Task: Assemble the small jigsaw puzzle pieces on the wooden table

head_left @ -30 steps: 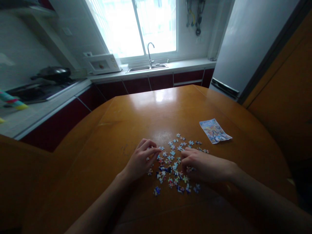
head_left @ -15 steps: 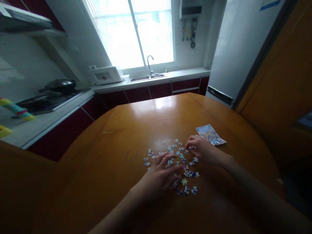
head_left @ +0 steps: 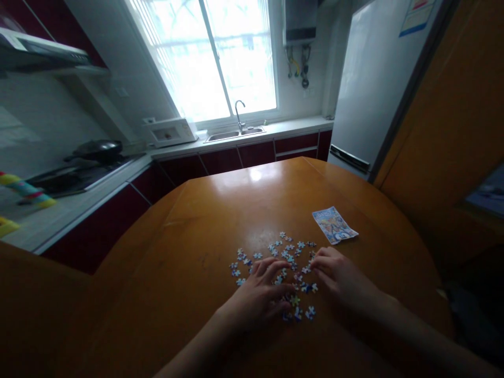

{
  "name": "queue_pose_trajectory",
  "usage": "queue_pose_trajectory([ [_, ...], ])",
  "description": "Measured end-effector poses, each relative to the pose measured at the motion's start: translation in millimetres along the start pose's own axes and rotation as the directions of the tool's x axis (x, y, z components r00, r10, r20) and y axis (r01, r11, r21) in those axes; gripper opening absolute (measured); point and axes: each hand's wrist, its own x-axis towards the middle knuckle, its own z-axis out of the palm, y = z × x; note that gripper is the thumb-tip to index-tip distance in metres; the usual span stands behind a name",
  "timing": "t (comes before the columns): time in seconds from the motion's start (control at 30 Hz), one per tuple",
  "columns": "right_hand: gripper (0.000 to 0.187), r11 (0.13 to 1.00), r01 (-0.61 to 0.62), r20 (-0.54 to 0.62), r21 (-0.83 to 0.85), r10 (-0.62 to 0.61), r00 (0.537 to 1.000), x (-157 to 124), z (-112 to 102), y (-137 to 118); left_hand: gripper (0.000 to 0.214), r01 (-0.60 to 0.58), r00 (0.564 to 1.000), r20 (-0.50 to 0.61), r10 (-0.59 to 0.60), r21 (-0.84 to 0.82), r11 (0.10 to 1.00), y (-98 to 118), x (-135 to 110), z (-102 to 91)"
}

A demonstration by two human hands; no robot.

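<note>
Several small colourful jigsaw pieces (head_left: 283,252) lie scattered on a round orange wooden table (head_left: 205,220). My left hand (head_left: 260,294) lies flat on the near side of the scatter, fingers spread over some pieces. My right hand (head_left: 338,275) rests on the table at the scatter's right edge, fingers curled with the tips among the pieces; whether they pinch a piece is too small to tell. A small printed picture card (head_left: 334,224) lies on the table beyond my right hand.
A kitchen counter (head_left: 252,137) with a sink and tap (head_left: 238,115), a white microwave (head_left: 171,131) and a hob with a black pan (head_left: 96,149) runs behind the table. A tall grey fridge (head_left: 370,89) stands at the right, beside wooden panelling.
My left hand slid right from the scatter's left edge onto the pieces. My right hand reached out toward the card, then came back to the scatter's right side. The view tilted upward.
</note>
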Motion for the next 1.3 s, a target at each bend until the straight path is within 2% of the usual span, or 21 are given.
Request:
queue_pose_trajectory([
  [0.1, 0.022, 1.0, -0.001, -0.064, 0.031, 0.003, 0.998, 1, 4, 5, 0.038, 0.029, 0.999, -0.039, -0.03, -0.047, 0.998, -9, 0, -8.6],
  [0.17, 0.025, 0.999, -0.001, -0.122, 0.034, 0.005, 0.993, 10, 4, 15, 0.039, 0.131, 0.983, -0.121, -0.14, -0.076, 0.988, -29, -4, -15.9],
  [0.27, 0.034, 1.0, 0.017, -0.152, -0.009, -0.018, 0.988, 31, 6, 35, 0.041, 0.343, 0.898, -0.257, -0.358, -0.102, 0.934, -69, -21, -22.6],
  [0.3, 0.038, 0.999, 0.017, -0.145, -0.042, -0.023, 0.989, 38, 8, 41, 0.043, 0.403, 0.872, -0.264, -0.412, -0.087, 0.911, -81, -27, -22.6],
  [0.4, 0.05, 0.986, -0.002, -0.08, -0.165, -0.012, 0.997, 57, 22, 49, 0.054, 0.558, 0.82, -0.152, -0.552, -0.005, 0.83, -101, -41, -14.7],
  [0.5, 0.061, 0.966, 0.024, 0.025, -0.256, -0.018, 1.0, 68, 39, 41, 0.059, 0.595, 0.802, 0.003, -0.598, 0.093, 0.799, -94, -37, 0.4],
  [0.63, 0.069, 0.953, 0.11, 0.15, -0.284, -0.069, 0.986, 80, 53, 23, 0.063, 0.556, 0.827, 0.01, -0.562, 0.124, 0.822, -71, -10, 14.7],
  [0.8, 0.069, 0.944, 0.191, 0.235, -0.27, -0.128, 0.964, 82, 53, 18, 0.066, 0.468, 0.88, 0.055, -0.471, 0.067, 0.881, -55, 13, 16.2],
  [1.03, 0.069, 0.927, 0.239, 0.23, -0.288, -0.175, 0.957, 51, 51, 18, 0.062, 0.385, 0.919, 0.079, -0.386, 0.032, 0.922, -40, 2, 16.2],
  [1.3, 0.073, 0.915, 0.273, 0.267, -0.296, -0.195, 0.944, 6, 65, 3, 0.067, 0.306, 0.947, 0.105, -0.305, 0.003, 0.952, -6, -26, 15.0],
])
